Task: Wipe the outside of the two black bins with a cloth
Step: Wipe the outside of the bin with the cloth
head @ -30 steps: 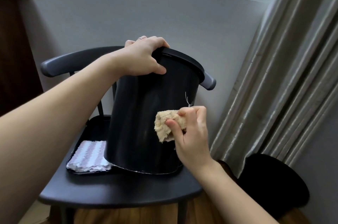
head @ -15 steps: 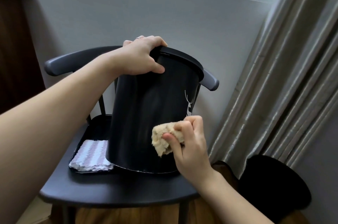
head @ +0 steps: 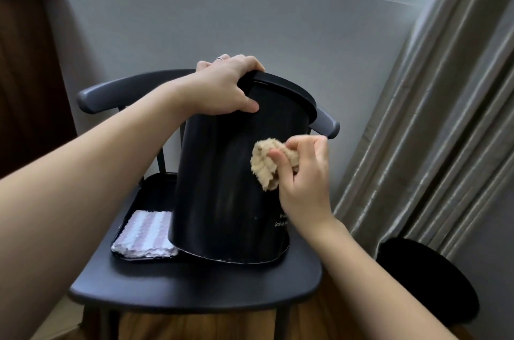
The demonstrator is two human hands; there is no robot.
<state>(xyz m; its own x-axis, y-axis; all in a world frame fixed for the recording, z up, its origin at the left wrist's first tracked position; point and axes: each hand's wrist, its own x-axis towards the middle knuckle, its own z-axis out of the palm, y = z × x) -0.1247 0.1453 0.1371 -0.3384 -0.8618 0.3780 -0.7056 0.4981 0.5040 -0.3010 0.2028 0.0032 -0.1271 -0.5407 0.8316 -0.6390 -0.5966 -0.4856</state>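
Bin (head: 222, 186) stands tilted on the chair (head: 194, 289); my left hand (head: 222, 86) curls its fingers over the rim. My right hand (head: 303, 181) pinches the cloth (head: 264, 167) against the bin's side, fingers bent.

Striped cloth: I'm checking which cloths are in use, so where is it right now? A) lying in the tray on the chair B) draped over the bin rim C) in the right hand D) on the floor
A: the striped cloth lies folded in the tray beside the bin.
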